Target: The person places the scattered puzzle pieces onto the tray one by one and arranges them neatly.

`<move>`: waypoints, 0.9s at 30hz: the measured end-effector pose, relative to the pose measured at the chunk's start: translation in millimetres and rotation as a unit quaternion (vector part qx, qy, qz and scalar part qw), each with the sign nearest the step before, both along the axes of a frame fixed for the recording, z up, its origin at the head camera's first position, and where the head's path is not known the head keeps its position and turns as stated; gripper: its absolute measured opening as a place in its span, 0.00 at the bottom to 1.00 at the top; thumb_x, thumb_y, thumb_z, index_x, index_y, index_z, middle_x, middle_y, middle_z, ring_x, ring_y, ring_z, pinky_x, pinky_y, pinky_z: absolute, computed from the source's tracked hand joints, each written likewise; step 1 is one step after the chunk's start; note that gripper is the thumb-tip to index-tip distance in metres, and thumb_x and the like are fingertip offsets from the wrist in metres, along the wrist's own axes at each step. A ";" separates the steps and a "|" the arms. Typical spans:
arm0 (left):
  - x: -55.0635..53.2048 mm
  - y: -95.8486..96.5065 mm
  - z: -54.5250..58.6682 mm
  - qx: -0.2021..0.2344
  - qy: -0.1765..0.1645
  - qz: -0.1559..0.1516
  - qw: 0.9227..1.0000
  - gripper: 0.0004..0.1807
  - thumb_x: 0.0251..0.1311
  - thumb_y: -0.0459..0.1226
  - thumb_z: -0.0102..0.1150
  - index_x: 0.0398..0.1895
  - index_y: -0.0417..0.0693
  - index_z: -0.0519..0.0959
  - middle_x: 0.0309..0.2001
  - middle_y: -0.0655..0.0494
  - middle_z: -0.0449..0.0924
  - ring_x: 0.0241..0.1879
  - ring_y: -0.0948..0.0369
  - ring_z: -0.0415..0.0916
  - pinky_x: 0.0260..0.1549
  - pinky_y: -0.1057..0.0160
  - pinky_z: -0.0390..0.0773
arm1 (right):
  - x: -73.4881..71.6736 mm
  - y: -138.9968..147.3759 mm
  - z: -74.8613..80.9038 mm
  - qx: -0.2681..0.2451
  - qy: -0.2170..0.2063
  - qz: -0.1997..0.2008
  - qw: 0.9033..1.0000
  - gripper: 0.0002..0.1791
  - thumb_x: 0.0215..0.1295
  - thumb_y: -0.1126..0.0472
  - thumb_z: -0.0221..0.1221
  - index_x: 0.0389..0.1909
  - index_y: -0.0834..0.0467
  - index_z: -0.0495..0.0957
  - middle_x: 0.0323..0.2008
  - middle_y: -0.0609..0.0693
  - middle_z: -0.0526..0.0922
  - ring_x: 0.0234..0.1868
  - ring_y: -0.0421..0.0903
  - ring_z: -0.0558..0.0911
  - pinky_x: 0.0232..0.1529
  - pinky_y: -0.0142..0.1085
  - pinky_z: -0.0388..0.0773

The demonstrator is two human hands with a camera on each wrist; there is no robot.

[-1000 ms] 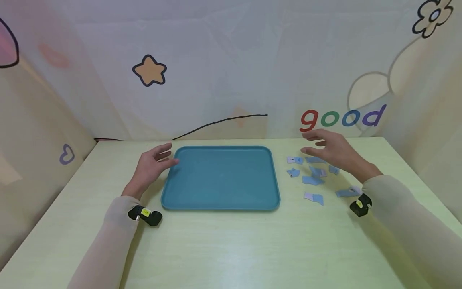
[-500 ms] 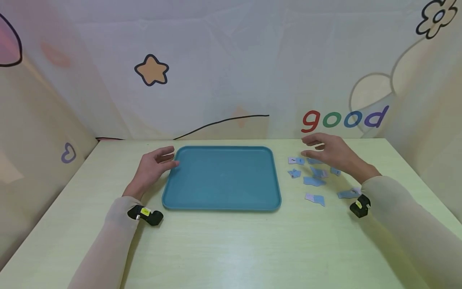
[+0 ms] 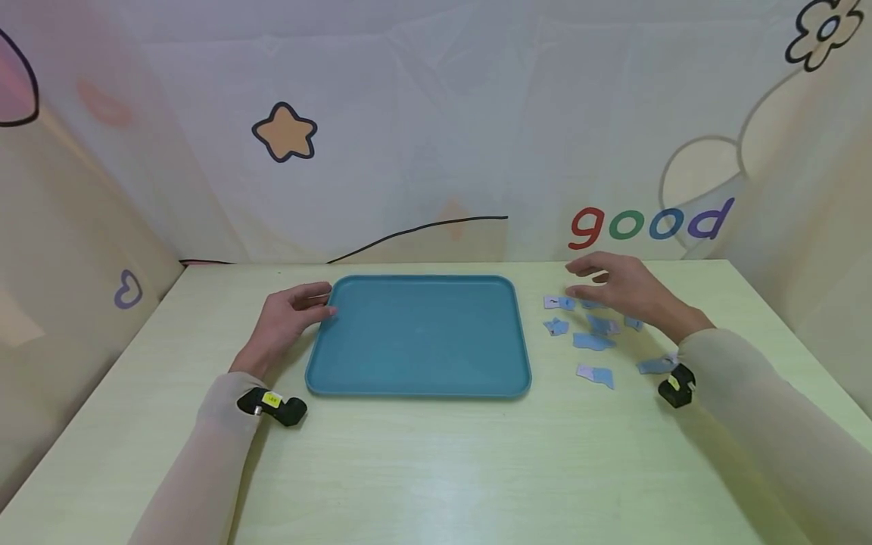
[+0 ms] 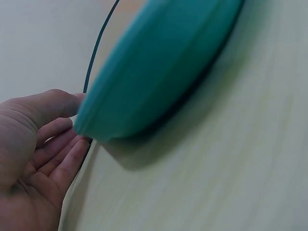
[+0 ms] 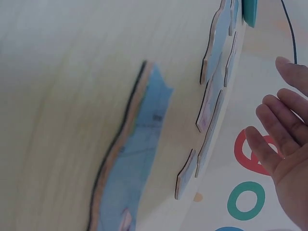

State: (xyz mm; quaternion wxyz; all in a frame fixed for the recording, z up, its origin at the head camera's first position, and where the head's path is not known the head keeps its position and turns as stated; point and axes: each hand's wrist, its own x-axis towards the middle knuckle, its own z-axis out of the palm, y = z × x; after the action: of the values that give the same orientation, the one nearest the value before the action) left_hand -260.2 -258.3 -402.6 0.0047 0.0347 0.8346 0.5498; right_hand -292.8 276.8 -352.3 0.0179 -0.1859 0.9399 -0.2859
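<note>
My left hand [image 3: 286, 319] is at the left rim of a blue-green rectangular tray [image 3: 418, 337], its thumb reaching over the edge and the other fingers loosely bent outside. In the left wrist view, the tray's corner [image 4: 120, 96] overlaps the fingertips. On the right, my right hand [image 3: 627, 288] hovers over several flat, pale blue jigsaw pieces [image 3: 593, 341], fingers relaxed and thumb apart. Nothing is between those fingers. A wavy-edged piece [image 5: 130, 149] looms close in the right wrist view, showing a brown board edge. The right hand and wrist partly hide some pieces.
All of this sits on a light wooden table [image 3: 436, 469]. A printed cloth [image 3: 409, 151] with a star and the word "good" stands along the back edge, with fabric at both sides. A black wrist camera [image 3: 272, 406] is strapped on each sleeve.
My left hand has come down slightly toward the tray's rim. The right hand has barely shifted, and the tray and pieces stay where they were.
</note>
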 end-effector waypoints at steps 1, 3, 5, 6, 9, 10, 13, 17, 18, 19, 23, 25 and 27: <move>0.1 -0.4 -0.3 -0.001 0.000 0.000 1.000 0.33 0.70 0.37 0.70 0.76 0.40 0.73 0.70 0.39 0.76 0.71 0.47 0.73 0.71 0.45 0.71 | -0.4 -0.3 -0.1 0.001 0.000 0.001 1.000 0.29 0.73 0.55 0.69 0.68 0.66 0.76 0.65 0.66 0.80 0.66 0.66 0.77 0.67 0.62 0.75; 0.1 -0.9 -1.0 -0.005 0.001 0.001 1.000 0.33 0.70 0.37 0.70 0.76 0.40 0.73 0.69 0.39 0.77 0.70 0.47 0.73 0.70 0.46 0.72 | -1.0 -0.6 -0.5 0.002 0.001 0.003 1.000 0.29 0.73 0.55 0.69 0.67 0.66 0.77 0.64 0.66 0.80 0.66 0.65 0.77 0.67 0.61 0.76; -0.3 -1.1 -1.6 -0.008 0.000 0.002 1.000 0.33 0.70 0.37 0.70 0.75 0.40 0.73 0.69 0.39 0.77 0.70 0.47 0.74 0.68 0.48 0.73 | -1.8 -0.6 -1.6 0.005 0.001 0.005 1.000 0.28 0.73 0.56 0.69 0.67 0.66 0.77 0.64 0.66 0.81 0.65 0.65 0.77 0.67 0.61 0.76; -0.7 -1.1 -2.0 -0.010 -0.001 0.003 1.000 0.33 0.70 0.37 0.70 0.75 0.40 0.73 0.69 0.39 0.77 0.70 0.47 0.74 0.68 0.49 0.74 | -2.1 -0.7 -1.9 0.006 0.000 0.006 1.000 0.28 0.72 0.56 0.69 0.67 0.66 0.78 0.63 0.65 0.81 0.65 0.64 0.78 0.67 0.61 0.76; -2.0 -1.1 -3.1 -0.008 -0.005 0.005 1.000 0.32 0.70 0.36 0.70 0.75 0.40 0.73 0.69 0.40 0.78 0.69 0.47 0.74 0.66 0.55 0.75 | -3.0 -0.9 -3.3 0.010 -0.002 0.011 1.000 0.27 0.72 0.57 0.69 0.66 0.67 0.78 0.63 0.66 0.81 0.65 0.65 0.78 0.66 0.61 0.77; -2.4 -1.1 -3.5 -0.009 -0.007 0.006 1.000 0.32 0.70 0.36 0.70 0.75 0.40 0.73 0.69 0.40 0.78 0.69 0.48 0.75 0.65 0.57 0.76 | -3.2 -1.1 -3.8 0.010 -0.003 0.012 1.000 0.27 0.72 0.57 0.69 0.66 0.67 0.78 0.63 0.66 0.81 0.64 0.65 0.78 0.66 0.61 0.77; -3.2 -0.7 -3.9 -0.009 -0.009 0.008 1.000 0.32 0.70 0.35 0.70 0.75 0.39 0.74 0.68 0.39 0.78 0.69 0.48 0.75 0.60 0.65 0.77 | -3.2 -1.1 -5.5 0.015 -0.010 0.011 1.000 0.27 0.73 0.56 0.69 0.66 0.67 0.78 0.62 0.66 0.82 0.64 0.64 0.79 0.66 0.61 0.77; -3.1 0.2 -3.6 -0.008 -0.007 0.007 1.000 0.32 0.69 0.33 0.70 0.74 0.37 0.74 0.67 0.38 0.78 0.68 0.46 0.75 0.53 0.73 0.77 | -3.6 -0.3 -8.9 0.018 -0.018 0.011 1.000 0.27 0.73 0.55 0.68 0.66 0.65 0.79 0.61 0.64 0.83 0.63 0.62 0.79 0.65 0.60 0.78; -2.8 0.5 -3.3 -0.008 -0.006 0.006 1.000 0.32 0.69 0.33 0.70 0.74 0.37 0.74 0.67 0.37 0.78 0.68 0.46 0.75 0.52 0.75 0.77 | -4.0 0.1 -9.9 0.017 -0.017 0.016 1.000 0.27 0.73 0.55 0.69 0.66 0.66 0.79 0.61 0.64 0.83 0.63 0.62 0.80 0.65 0.60 0.78; -2.7 0.4 -3.2 -0.008 -0.004 0.006 1.000 0.32 0.69 0.33 0.70 0.74 0.37 0.74 0.67 0.37 0.78 0.67 0.45 0.76 0.51 0.76 0.77 | -4.4 -0.1 -10.6 0.016 -0.017 0.019 1.000 0.26 0.73 0.55 0.69 0.65 0.65 0.80 0.60 0.63 0.84 0.62 0.61 0.80 0.65 0.59 0.78; -2.4 0.0 -3.0 -0.006 -0.001 0.004 1.000 0.31 0.68 0.32 0.70 0.74 0.36 0.74 0.66 0.36 0.79 0.67 0.45 0.76 0.49 0.77 0.77 | -6.3 -1.0 -13.4 0.012 -0.021 0.031 0.999 0.24 0.72 0.58 0.70 0.64 0.66 0.81 0.58 0.62 0.85 0.61 0.60 0.81 0.65 0.59 0.79; -2.5 0.1 -3.2 -0.009 -0.001 0.003 1.000 0.31 0.69 0.31 0.70 0.74 0.36 0.74 0.66 0.36 0.79 0.67 0.45 0.76 0.50 0.77 0.77 | -7.0 -2.2 -14.1 0.013 -0.024 0.034 0.999 0.23 0.71 0.59 0.70 0.63 0.65 0.82 0.58 0.61 0.85 0.60 0.59 0.82 0.64 0.58 0.79; -2.8 0.4 -3.4 -0.012 -0.001 0.003 1.000 0.31 0.69 0.31 0.69 0.74 0.35 0.74 0.67 0.36 0.78 0.67 0.45 0.76 0.50 0.77 0.77 | -7.4 -3.2 -14.5 0.016 -0.028 0.035 0.999 0.22 0.71 0.60 0.70 0.61 0.65 0.82 0.56 0.60 0.86 0.58 0.58 0.82 0.64 0.58 0.80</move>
State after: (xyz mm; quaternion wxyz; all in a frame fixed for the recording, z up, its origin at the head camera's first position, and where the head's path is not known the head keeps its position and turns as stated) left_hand -262.9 -257.9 -406.0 0.0046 0.0317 0.8414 0.5395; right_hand -300.2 273.7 -366.7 0.0572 -0.2100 0.9364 -0.2752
